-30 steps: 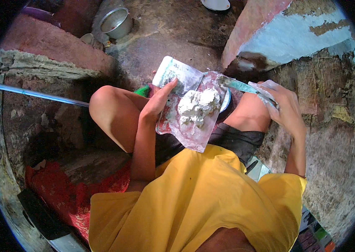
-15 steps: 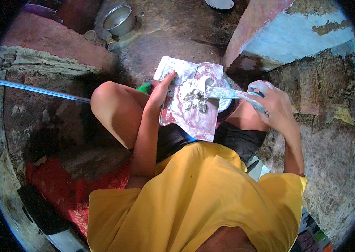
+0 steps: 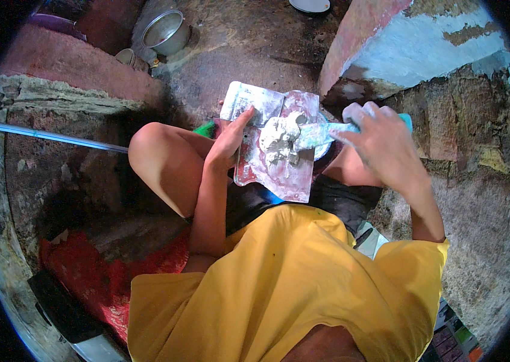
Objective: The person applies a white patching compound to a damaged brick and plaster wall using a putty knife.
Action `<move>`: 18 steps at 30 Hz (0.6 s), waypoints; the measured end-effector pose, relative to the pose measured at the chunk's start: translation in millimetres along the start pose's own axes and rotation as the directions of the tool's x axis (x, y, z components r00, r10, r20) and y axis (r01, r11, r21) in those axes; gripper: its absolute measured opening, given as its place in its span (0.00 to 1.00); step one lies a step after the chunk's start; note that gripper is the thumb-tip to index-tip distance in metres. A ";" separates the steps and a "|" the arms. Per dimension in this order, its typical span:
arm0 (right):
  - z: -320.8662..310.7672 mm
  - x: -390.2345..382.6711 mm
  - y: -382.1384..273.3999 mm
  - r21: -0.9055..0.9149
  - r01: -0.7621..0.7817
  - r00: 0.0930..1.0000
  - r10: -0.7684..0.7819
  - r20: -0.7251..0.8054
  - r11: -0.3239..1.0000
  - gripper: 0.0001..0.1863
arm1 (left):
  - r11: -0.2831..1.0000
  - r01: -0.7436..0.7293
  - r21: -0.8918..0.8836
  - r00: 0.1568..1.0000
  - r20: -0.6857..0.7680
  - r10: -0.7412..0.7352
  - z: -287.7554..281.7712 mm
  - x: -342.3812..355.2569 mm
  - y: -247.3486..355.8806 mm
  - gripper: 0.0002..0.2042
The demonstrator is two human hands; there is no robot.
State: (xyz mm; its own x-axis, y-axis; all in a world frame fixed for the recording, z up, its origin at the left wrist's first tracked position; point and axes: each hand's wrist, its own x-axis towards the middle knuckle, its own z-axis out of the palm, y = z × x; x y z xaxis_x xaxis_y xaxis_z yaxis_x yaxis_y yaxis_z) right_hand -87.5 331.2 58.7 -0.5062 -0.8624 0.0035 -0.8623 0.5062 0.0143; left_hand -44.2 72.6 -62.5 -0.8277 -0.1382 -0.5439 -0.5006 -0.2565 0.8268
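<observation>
My left hand (image 3: 231, 143) grips a flat reddish board (image 3: 294, 186) by its left edge, the thumb lying on top. White paste smears cover the board, and a thick heap of white paste (image 3: 278, 140) sits in its middle. From the right, my right hand (image 3: 384, 142) is closed round the light-blue handle of a putty knife (image 3: 322, 134). The knife's coated blade touches the right side of the heap. Fingers of my right hand have white residue on them. Part of a round container with a pale rim (image 3: 322, 151) shows under the board's right edge; its contents are hidden.
My bent knees flank the board. A metal pot (image 3: 167, 33) and a small cup (image 3: 127, 57) stand at the far left, a white plate (image 3: 310, 5) at the far middle. A rough wall (image 3: 412, 51) rises at right. A pale blue pole (image 3: 56, 135) lies at left.
My right hand has turned over the putty knife, and its handle end now sticks out beyond the hand. The paste heap has been reshaped. The board stays nearly in place.
</observation>
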 end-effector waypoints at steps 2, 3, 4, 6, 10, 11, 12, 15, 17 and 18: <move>1.8 -1.0 11.8 0.060 -0.058 0.998 0.059 -0.017 0.997 0.12 | 0.999 0.023 -0.044 0.999 0.036 -0.021 3.5 -7.1 7.1 0.25; 0.6 -1.0 14.7 0.073 -0.088 0.996 0.086 0.020 0.993 0.12 | 0.996 -0.001 -0.094 1.000 0.027 0.003 2.0 -4.0 4.6 0.22; 2.2 -2.2 17.0 0.083 -0.081 0.997 0.082 -0.004 0.993 0.12 | 0.989 -0.025 -0.144 0.999 0.016 0.027 -0.9 2.4 -1.0 0.18; 8.5 -4.9 21.4 0.105 -0.069 0.996 0.075 -0.049 0.992 0.12 | 0.980 -0.068 -0.186 0.997 0.008 0.071 -3.9 9.0 -7.4 0.15; 3.8 -3.2 31.7 0.207 -0.100 0.993 0.085 0.084 0.973 0.12 | 0.990 -0.077 -0.120 0.997 0.020 0.080 -13.1 24.5 -20.1 0.14; 5.9 -1.9 35.5 0.219 -0.125 0.989 0.104 0.107 0.968 0.12 | 0.994 -0.058 -0.094 0.998 0.020 0.060 -16.5 29.7 -25.7 0.15; 8.2 -0.5 39.5 0.229 -0.150 0.984 0.122 0.130 0.962 0.13 | 0.995 -0.054 -0.085 0.998 0.013 0.055 -19.8 33.9 -31.3 0.16; 14.3 4.1 55.6 0.315 -0.188 0.978 0.150 0.143 0.930 0.13 | 0.997 -0.036 -0.075 0.999 -0.012 0.035 -23.0 40.3 -36.2 0.19; 21.6 4.8 69.6 0.415 -0.149 0.987 0.111 0.113 0.897 0.13 | 0.996 -0.005 -0.091 0.999 -0.038 0.002 -20.6 40.9 -37.2 0.21; 24.0 5.3 74.2 0.465 -0.128 0.991 0.093 0.099 0.876 0.13 | 0.993 -0.029 -0.115 0.999 -0.027 0.026 -21.2 40.4 -37.6 0.22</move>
State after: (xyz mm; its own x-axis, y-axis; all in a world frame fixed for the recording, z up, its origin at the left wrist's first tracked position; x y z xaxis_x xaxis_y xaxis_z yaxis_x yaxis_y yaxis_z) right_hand -154.5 364.3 35.8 -0.5829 -0.8071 -0.0937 -0.6970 0.5560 -0.4529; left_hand -53.4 56.3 -118.6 -0.8331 -0.1705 -0.5263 -0.4443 -0.3605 0.8201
